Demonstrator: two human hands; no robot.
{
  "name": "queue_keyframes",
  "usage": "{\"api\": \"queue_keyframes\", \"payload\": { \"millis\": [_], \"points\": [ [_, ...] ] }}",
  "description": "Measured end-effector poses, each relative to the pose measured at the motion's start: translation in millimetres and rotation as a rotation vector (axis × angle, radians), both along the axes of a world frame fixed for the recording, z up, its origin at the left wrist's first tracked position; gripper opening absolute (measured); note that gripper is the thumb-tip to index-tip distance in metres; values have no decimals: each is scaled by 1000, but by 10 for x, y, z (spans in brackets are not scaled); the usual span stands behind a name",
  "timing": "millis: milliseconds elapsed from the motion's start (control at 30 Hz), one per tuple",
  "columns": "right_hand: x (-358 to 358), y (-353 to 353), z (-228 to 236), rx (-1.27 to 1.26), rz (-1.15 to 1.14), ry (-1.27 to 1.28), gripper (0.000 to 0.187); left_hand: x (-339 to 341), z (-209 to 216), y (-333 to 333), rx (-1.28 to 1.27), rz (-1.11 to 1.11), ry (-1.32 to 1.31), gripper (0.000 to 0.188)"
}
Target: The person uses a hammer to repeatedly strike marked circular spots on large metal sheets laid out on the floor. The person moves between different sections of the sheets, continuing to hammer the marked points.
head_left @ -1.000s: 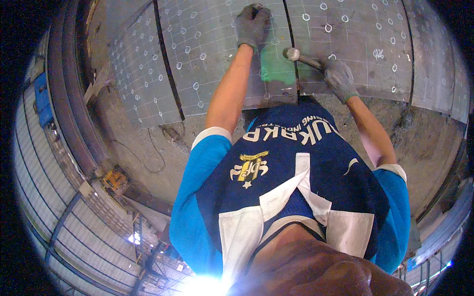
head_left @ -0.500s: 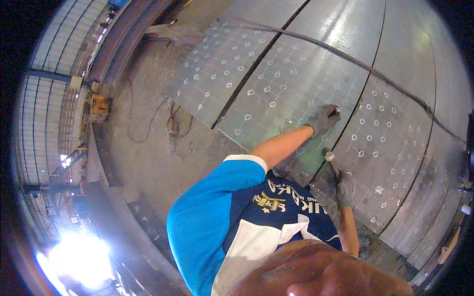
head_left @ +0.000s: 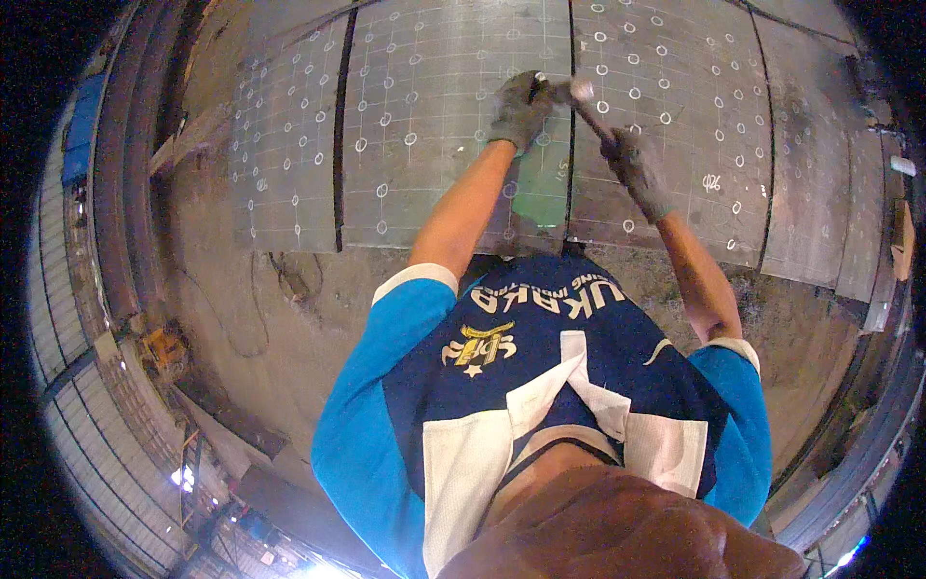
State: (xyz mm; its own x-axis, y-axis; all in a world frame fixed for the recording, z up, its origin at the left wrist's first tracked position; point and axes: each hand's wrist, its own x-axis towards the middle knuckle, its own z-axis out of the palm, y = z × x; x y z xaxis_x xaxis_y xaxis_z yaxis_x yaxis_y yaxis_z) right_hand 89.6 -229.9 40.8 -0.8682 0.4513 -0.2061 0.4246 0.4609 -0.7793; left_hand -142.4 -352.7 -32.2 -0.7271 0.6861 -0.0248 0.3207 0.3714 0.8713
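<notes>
My left hand (head_left: 521, 111), in a dark grey work glove, is closed on the middle steel plate (head_left: 424, 179) around what looks like a short metal punch (head_left: 541, 76). Only its pale top end shows above the fingers. In my gloved right hand (head_left: 639, 174) is a hammer (head_left: 596, 121), gripped by its handle. The hammer's head is raised close beside the left fist, over the dark gap between two plates. White chalk circles and grid lines cover the plates. A green painted patch (head_left: 540, 193) lies just below my left hand.
A right-hand plate (head_left: 694, 203) and a left-hand plate (head_left: 275, 207) flank the middle one, split by dark gaps. Cables (head_left: 289, 280) lie on the dusty floor at left. Beyond them are a yellow machine (head_left: 164, 349) and long steel beams (head_left: 140, 125).
My view has turned, and the plates now sit upright across the top. The hammer head has come up next to my left fist. Both hands keep their grips.
</notes>
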Motion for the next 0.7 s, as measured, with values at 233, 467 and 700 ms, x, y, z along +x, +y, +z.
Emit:
{"api": "queue_keyframes", "payload": {
  "millis": [233, 467, 700],
  "points": [
    [-646, 91, 1131, -99, -167, 480, 28, 48, 80, 36, 67, -22, 183, 39],
    [-237, 681, -336, -266, -148, -137, 41, 22, 500, 150, 63, -69, -69, 28],
    [620, 292, -979, -118, -110, -17, 45, -216, 21, 20, 396, 69, -89, 27]
  ]
}}
